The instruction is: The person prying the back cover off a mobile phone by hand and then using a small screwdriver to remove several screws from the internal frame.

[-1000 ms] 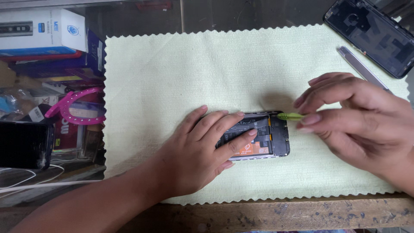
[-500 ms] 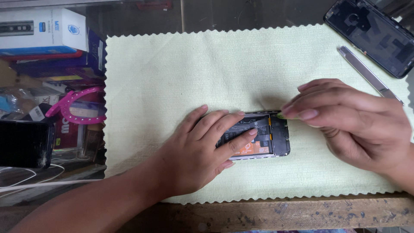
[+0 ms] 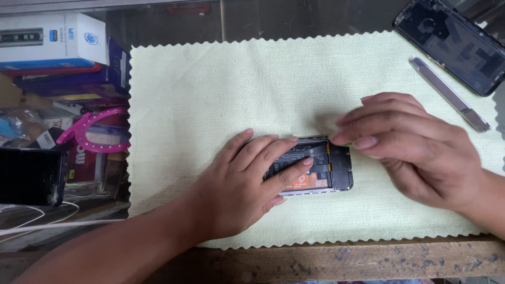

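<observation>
Fingers point(image 3: 273, 158) of our left hand point(image 3: 239, 192) lie flat on the opened phone point(image 3: 315, 168), mid-cloth point(image 3: 210, 94); our right hand point(image 3: 415, 152) pinches its top edge. Light, stiff, fragile inside: we judge the frame edges safest.

Hands point(image 3: 239, 189) on opened phone point(image 3: 321, 171) (cloth point(image 3: 210, 94) beneath)
</observation>
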